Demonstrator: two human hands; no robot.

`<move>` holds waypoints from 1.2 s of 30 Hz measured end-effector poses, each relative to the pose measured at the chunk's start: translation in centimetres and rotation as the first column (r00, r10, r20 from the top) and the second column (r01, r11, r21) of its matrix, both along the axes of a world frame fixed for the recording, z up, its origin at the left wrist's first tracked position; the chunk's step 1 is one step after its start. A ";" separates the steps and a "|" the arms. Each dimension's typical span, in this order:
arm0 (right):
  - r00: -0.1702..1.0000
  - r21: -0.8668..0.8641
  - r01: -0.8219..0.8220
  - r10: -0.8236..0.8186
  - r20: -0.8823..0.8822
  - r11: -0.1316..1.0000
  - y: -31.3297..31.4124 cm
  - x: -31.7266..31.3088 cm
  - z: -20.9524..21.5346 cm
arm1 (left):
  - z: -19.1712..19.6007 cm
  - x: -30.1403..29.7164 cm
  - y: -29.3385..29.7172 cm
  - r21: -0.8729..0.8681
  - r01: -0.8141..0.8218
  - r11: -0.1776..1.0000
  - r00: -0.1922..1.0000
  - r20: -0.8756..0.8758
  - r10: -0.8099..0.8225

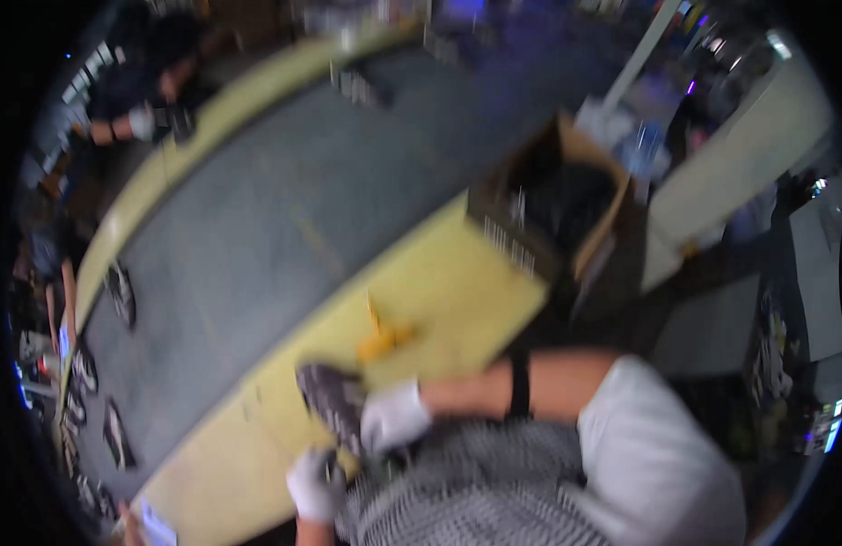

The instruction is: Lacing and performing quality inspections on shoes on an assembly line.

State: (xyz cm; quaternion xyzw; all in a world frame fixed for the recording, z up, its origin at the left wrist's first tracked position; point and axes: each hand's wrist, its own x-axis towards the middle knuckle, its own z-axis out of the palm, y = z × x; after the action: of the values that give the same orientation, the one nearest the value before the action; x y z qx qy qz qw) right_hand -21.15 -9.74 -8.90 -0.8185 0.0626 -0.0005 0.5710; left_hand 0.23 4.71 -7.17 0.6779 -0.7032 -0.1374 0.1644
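Observation:
A dark sneaker with pale streaks (328,393) is held over the edge of a yellow table strip (421,282), close to my body. My right hand (395,417), in a white glove, is closed around the side of the sneaker. Near the sneaker's lower end is my left hand (313,487), also white-gloved, its fingers curled at a small dark item that blur keeps me from naming. Beyond the sneaker lies a yellow-orange object with a thin upright spike (384,341), its kind unclear.
Past the yellow strip runs a grey conveyor belt (248,209) carrying several shoes, among them a dark one (119,432). An open cardboard box (512,238) with dark contents stands to the right, near a pale post (739,150). Co-workers (152,91) are across the belt.

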 end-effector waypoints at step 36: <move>0.914 -0.495 0.399 -0.377 0.150 0.772 1.7 -1.4 1.8 | 3.8 -1.5 -2.3 0.089 -0.058 0.994 0.974 0.223 0.037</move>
State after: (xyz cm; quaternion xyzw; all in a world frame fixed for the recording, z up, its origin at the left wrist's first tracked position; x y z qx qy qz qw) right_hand -22.54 -8.08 -7.10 -0.9101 0.2156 -0.1520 0.3196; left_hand -1.30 2.36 -3.38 0.7126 -0.6934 -0.0903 0.0561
